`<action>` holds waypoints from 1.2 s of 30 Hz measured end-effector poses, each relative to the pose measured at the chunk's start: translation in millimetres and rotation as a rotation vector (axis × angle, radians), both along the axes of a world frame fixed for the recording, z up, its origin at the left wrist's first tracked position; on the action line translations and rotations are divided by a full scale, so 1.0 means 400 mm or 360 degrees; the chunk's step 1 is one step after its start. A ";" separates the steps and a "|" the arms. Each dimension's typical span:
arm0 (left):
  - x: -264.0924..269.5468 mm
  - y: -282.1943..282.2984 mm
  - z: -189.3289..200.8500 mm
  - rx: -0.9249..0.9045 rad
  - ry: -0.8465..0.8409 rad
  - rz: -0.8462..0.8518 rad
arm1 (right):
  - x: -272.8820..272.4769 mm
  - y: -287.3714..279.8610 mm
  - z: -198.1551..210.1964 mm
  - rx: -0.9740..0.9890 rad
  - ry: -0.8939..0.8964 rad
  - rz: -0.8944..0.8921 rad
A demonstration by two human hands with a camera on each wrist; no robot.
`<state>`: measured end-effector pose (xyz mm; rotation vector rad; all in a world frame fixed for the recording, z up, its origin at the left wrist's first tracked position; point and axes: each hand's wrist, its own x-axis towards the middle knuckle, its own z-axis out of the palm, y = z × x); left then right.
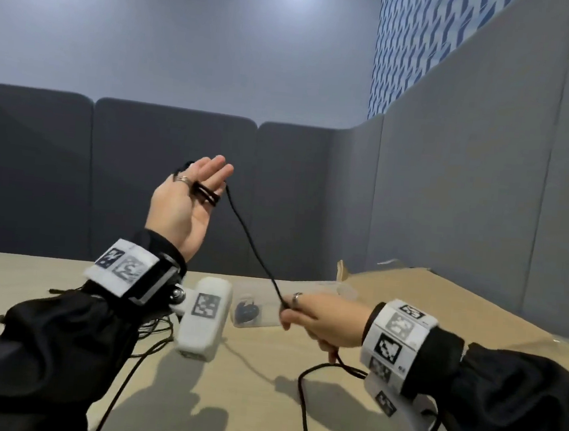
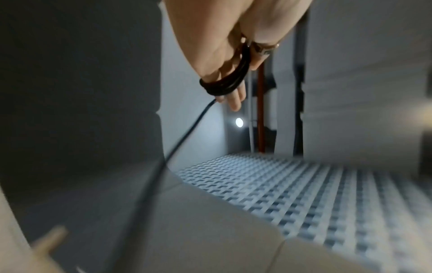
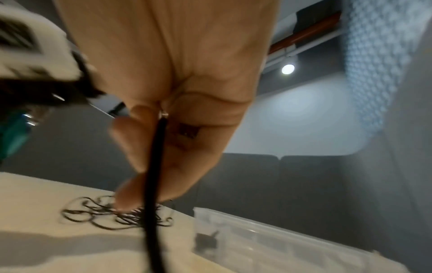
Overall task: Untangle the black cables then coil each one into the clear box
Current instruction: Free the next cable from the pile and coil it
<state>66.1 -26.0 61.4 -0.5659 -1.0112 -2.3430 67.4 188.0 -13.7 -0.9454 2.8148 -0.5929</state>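
Nearest the person, a thin black cable (image 1: pixel 304 409) trails in loose curves over the pale beige tabletop (image 1: pixel 253 395) and rises into the right hand (image 1: pixel 322 321), which sits low just above the tabletop. Its fingers (image 3: pixel 131 147) are curled round the cable and pinch it; the right wrist view shows the cord running down across the palm. A silver ring shows on one finger of that hand.

From the right hand the cable climbs taut and slanting to the left hand (image 1: pixel 188 203), raised well above the tabletop with the palm turned up. Several turns of the cable form a small black coil (image 2: pixel 230 81) wound around the left fingers (image 2: pixel 235 100), which are nearly straight and together, so they carry the loops without clenching. This hand wears a ring too.

Beyond the right hand, a clear plastic box (image 3: pixel 280 243) stands on the tabletop, with a small dark bundle (image 3: pixel 207 240) lying inside at its near end. To the left of the box, a loose tangle of more black cable (image 3: pixel 112 214) lies on the tabletop. Right of the box lies a flat sheet of brown cardboard (image 1: pixel 441 297). Farthest back, dark grey padded panels (image 1: pixel 169 184) wall in the tabletop.
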 end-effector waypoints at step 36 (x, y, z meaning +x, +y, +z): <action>-0.053 -0.181 -0.007 -0.2919 0.0128 0.2351 | -0.026 0.085 0.088 0.0177 -0.0098 0.0066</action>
